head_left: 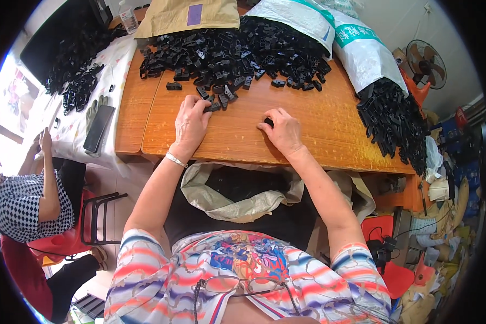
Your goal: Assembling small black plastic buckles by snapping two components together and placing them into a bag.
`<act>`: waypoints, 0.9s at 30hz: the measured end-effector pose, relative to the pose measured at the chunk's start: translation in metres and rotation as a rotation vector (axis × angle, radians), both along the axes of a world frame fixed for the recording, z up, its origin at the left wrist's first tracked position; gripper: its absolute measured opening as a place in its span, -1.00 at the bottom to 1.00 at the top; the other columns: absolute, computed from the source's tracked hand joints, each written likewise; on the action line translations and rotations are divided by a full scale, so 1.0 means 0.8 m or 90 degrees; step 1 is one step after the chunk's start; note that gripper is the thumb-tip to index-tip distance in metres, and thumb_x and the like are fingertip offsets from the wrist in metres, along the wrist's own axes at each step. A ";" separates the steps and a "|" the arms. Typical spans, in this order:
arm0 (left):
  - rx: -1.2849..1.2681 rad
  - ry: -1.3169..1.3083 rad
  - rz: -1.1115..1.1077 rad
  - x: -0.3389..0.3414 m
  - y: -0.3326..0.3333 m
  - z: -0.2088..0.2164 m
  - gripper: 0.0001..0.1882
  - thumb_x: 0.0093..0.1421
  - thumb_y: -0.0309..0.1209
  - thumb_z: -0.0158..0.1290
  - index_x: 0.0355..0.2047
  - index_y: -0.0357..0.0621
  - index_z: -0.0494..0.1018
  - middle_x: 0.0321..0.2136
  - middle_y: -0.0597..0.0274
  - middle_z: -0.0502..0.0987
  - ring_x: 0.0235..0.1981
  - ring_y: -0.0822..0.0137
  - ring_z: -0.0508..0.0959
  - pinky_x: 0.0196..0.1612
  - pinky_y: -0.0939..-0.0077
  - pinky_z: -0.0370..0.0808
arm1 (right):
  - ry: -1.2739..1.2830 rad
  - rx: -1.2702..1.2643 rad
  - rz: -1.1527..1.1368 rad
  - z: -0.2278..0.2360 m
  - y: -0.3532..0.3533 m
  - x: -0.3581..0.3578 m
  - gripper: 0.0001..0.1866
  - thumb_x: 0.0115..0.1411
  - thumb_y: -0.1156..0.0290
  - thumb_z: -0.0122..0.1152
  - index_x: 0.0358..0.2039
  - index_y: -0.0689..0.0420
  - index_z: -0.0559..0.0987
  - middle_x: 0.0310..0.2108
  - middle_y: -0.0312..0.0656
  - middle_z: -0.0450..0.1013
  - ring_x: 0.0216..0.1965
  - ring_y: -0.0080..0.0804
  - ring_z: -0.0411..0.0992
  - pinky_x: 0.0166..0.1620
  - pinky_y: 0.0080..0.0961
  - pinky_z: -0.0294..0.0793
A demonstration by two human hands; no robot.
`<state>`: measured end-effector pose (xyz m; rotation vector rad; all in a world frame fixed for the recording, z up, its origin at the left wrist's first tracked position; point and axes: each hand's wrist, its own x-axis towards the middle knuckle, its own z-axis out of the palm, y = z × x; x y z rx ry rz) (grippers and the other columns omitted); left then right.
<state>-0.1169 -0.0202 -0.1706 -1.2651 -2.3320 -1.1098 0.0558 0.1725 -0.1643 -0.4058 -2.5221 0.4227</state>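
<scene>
My left hand (190, 123) rests near the front of a large heap of small black plastic parts (221, 54). Its thumb and fingers close on one black plastic part (213, 107) at the heap's edge. To the right, over the bare wood, my right hand (284, 131) is curled with another small black part (268, 122) between thumb and fingers; most of that piece is hidden. An open woven sack (237, 210) lies below the table edge between my forearms, with dark contents inside.
The heap spills from a brown paper bag (189, 16) and a white sack (291, 19) on the wooden table (329, 127). Another white sack (370, 56) spills longer black parts (391, 121) at right. A co-worker (32, 200) sits at left, near a phone (99, 129) and a bottle (128, 16).
</scene>
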 end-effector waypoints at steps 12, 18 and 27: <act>0.003 0.069 -0.013 0.010 -0.016 0.015 -0.77 0.07 -0.56 0.15 -0.22 -0.21 0.53 -0.23 0.14 0.42 -0.16 0.12 0.48 -0.15 0.33 0.48 | -0.043 -0.114 -0.033 0.018 0.011 0.023 -0.83 0.16 0.32 0.20 -0.31 0.14 0.60 -0.33 -0.10 0.54 -0.29 -0.09 0.52 -0.25 -0.26 0.50; -0.066 0.109 -0.041 0.002 -0.011 0.007 -0.74 0.08 -0.51 0.16 -0.18 -0.18 0.52 -0.26 0.17 0.42 -0.20 0.14 0.49 -0.18 0.32 0.49 | -0.034 0.040 0.171 0.029 0.004 0.033 -0.74 0.09 0.60 0.06 -0.24 0.02 0.60 -0.16 -0.16 0.45 -0.27 -0.07 0.52 -0.22 -0.25 0.54; -0.101 0.029 -0.009 0.004 -0.017 0.010 -0.82 0.19 -0.41 0.11 -0.20 -0.16 0.55 -0.33 0.14 0.47 -0.32 0.08 0.54 -0.28 0.29 0.49 | -0.132 0.041 0.121 0.030 0.008 0.032 -0.89 0.12 0.45 0.19 -0.30 0.02 0.60 -0.24 -0.16 0.43 -0.32 -0.05 0.50 -0.25 -0.22 0.53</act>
